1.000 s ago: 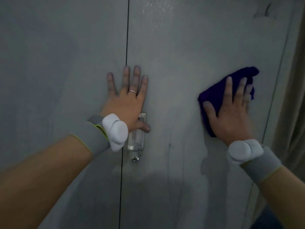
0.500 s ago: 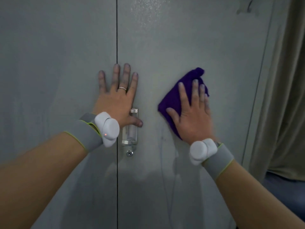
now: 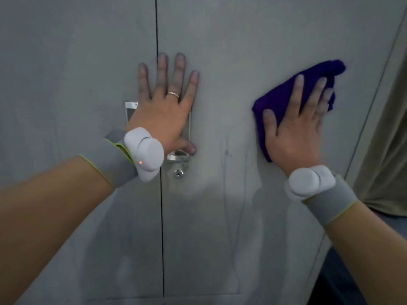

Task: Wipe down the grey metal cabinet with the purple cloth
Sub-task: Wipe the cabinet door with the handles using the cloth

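Observation:
The grey metal cabinet [image 3: 231, 51] fills the view, its two doors split by a dark vertical seam. My left hand [image 3: 164, 111] lies flat across that seam with fingers spread, covering the metal handles [image 3: 130, 107]. My right hand [image 3: 295, 128] presses the purple cloth [image 3: 284, 93] flat against the right door, fingers straight. The cloth sticks out above and to the left of the hand, near the door's right edge.
A small round lock [image 3: 178, 173] sits just below the handles. Faint streaks run down the right door. An olive curtain [image 3: 389, 139] hangs to the right of the cabinet's side edge.
My right hand has slid the cloth to the right across the right door, back toward its edge. My left hand has stayed on the seam over the handles.

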`<move>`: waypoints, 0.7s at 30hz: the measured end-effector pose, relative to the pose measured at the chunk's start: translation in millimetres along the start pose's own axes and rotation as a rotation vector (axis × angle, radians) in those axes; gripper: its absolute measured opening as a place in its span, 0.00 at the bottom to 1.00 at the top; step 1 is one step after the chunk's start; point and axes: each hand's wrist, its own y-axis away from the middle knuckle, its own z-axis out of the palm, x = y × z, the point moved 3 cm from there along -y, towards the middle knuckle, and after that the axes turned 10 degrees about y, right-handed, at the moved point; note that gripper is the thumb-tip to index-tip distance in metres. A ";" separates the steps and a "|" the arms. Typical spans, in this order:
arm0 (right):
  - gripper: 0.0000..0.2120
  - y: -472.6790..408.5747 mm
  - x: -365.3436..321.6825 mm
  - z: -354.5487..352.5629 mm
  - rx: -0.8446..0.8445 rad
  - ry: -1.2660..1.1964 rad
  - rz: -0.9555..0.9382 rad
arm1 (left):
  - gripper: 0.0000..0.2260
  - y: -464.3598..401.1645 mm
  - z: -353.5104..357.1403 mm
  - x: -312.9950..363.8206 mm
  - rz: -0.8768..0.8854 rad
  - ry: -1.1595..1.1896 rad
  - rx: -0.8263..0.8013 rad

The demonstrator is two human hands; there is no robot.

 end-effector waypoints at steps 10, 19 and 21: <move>0.38 24.3 -64.3 4.1 -0.046 0.095 -0.213 | 0.67 2.1 -4.1 0.4 -0.034 0.024 -0.056; 0.43 33.6 44.1 -11.0 -0.139 0.101 0.046 | 0.66 11.8 -4.7 11.3 -0.119 0.029 -0.089; 0.43 36.2 60.0 -12.1 -0.138 0.108 0.085 | 0.67 17.9 3.2 15.1 -0.116 0.057 -0.091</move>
